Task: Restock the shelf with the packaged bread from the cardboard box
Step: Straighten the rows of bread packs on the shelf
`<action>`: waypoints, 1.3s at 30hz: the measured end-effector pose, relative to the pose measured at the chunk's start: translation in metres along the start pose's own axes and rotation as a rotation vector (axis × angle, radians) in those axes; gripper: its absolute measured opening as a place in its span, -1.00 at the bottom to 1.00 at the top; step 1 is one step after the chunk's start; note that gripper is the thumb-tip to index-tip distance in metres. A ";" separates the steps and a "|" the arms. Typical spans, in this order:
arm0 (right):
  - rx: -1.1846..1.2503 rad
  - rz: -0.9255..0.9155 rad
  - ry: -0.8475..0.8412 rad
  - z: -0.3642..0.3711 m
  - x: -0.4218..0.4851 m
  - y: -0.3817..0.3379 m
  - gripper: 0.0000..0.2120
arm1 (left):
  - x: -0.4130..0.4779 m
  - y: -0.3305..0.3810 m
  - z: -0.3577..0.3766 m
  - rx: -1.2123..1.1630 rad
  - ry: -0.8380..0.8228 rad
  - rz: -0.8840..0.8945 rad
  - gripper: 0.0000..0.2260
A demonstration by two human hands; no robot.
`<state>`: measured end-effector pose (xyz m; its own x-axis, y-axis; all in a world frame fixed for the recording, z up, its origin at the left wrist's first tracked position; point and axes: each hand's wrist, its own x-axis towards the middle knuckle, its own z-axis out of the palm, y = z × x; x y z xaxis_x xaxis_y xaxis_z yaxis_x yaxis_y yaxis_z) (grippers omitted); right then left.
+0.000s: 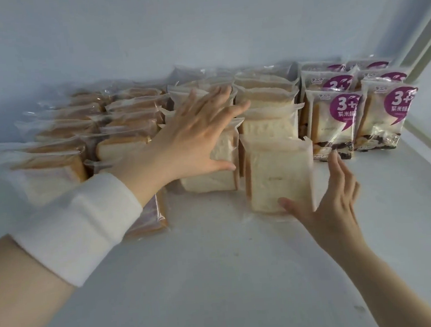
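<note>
- The shelf [219, 280] is white, and many bags of bread stand on it in rows that run from near to far.
- The left hand [196, 136] is spread wide and lies flat on the middle row [210, 174]. Its thumb touches the front of the nearest bag there.
- The right hand [332, 205] is open too. Its thumb touches the low corner of the front bread bag [279, 176], and its fingers reach up along the bag's right side. It does not squeeze the bag.
- To the right stand purple-label bags [333, 124]. To the left are clear bags [51, 175] with browner bread.
- The cardboard box is not in view.
- The bread looks light and very soft, so a hard squeeze may squash it.
- The plastic wrap looks smooth and may slip.
- I think it is best to hold a bag by both flat sides, gently, or push it from the front.
</note>
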<state>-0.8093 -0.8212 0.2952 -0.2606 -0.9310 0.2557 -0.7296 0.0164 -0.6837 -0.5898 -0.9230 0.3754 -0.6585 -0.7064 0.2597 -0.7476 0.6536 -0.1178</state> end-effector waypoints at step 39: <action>0.264 0.012 0.071 0.013 0.016 -0.014 -0.09 | -0.118 0.041 -0.001 -0.219 0.408 -0.888 -0.52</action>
<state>-0.7951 -0.8409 0.2995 -0.3192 -0.9031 0.2874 -0.5388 -0.0765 -0.8390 -0.5427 -0.8129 0.3410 0.2413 -0.8426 0.4815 -0.8947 -0.0010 0.4467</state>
